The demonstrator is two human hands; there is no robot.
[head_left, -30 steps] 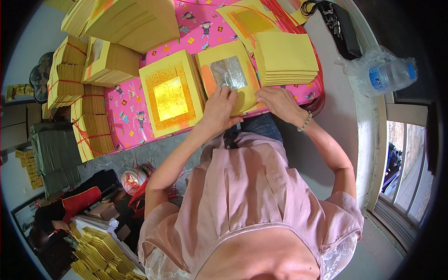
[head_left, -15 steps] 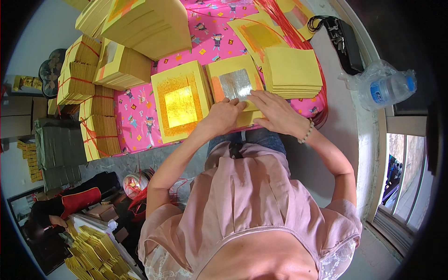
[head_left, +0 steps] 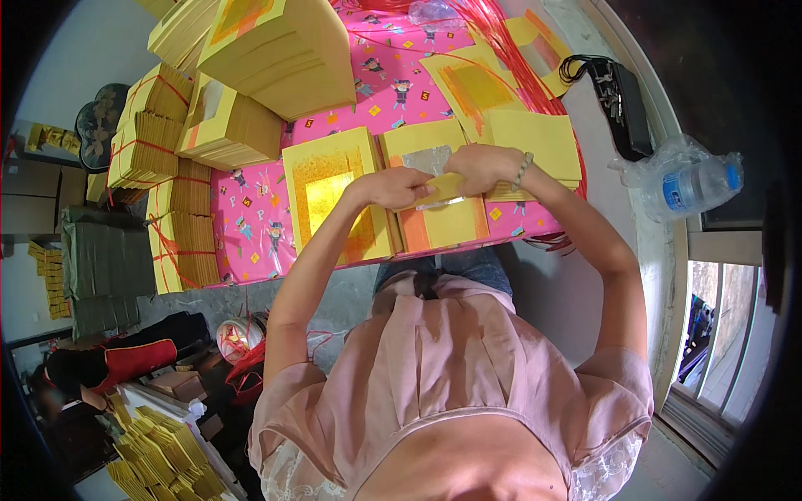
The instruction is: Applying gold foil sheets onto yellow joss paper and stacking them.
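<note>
My left hand (head_left: 398, 188) and my right hand (head_left: 484, 168) are both closed on a yellow paper sheet (head_left: 443, 190), whose edge curls up between them. They work above a stack of yellow paper (head_left: 455, 230) with orange bands and a silver foil patch (head_left: 424, 159), partly hidden by my hands. Left of it, and close to my left forearm, lies another yellow stack with a gold foil square (head_left: 328, 200) on an orange print. Plain folded yellow papers (head_left: 535, 146) sit in a pile just right of my right hand.
A pink patterned cloth (head_left: 384, 67) covers the table. Tall yellow paper stacks (head_left: 284, 71) and red-tied bundles (head_left: 184, 242) stand on the left. Red strings (head_left: 510, 50) trail at the back right. A plastic bottle (head_left: 689, 184) lies on the right ledge near a black pouch (head_left: 622, 100). Another person (head_left: 138, 363) is at lower left.
My hands have gone from lying over the near part of the stack to gripping a sheet with its edge curled up. The right fingers, stretched out before, are now bent. The view has shifted slightly.
</note>
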